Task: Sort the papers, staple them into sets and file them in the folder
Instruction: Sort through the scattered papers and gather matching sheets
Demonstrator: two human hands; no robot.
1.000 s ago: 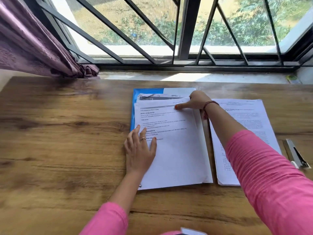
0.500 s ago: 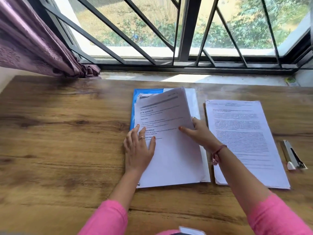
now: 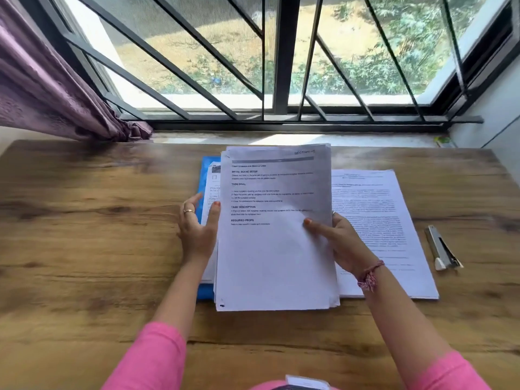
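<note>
A: Two paper lots on the wooden table. The nearer one is a thick sheaf of printed sheets, white, matte, edges slightly fanned at the bottom, lifted in both hands. Top page carries bold headings and short lines of text, with a handwritten scrawl at its upper right corner.

B: Grip?

A: The right hand clamps the sheaf's right edge, thumb flat on the front, fingers curled behind. The left hand sits at the left edge, thumb on the face of the page; its other fingers are spread loosely, and I cannot tell whether they hold the sheaf or only steady it. Ring on one finger.

B: Under it?

A: A blue folder, smooth and glossy, lying flat, mostly covered. A few more sheets lie on it, showing at the left of the raised sheaf.

B: The second lot?

A: A flat pile of densely printed pages, just right of the folder, its left part hidden behind the sheaf and the right wrist. A frayed pink thread bracelet is on that wrist.

B: Tools?

A: A stapler, slim, grey metal with a white tip, lying on the table near the pile's right edge, not touching it.

B: Surroundings?

A: Wood grain with dark knots. A purple textured curtain at far left, a black barred window beyond, greenery outside. Pink sleeves at the bottom edge.
</note>
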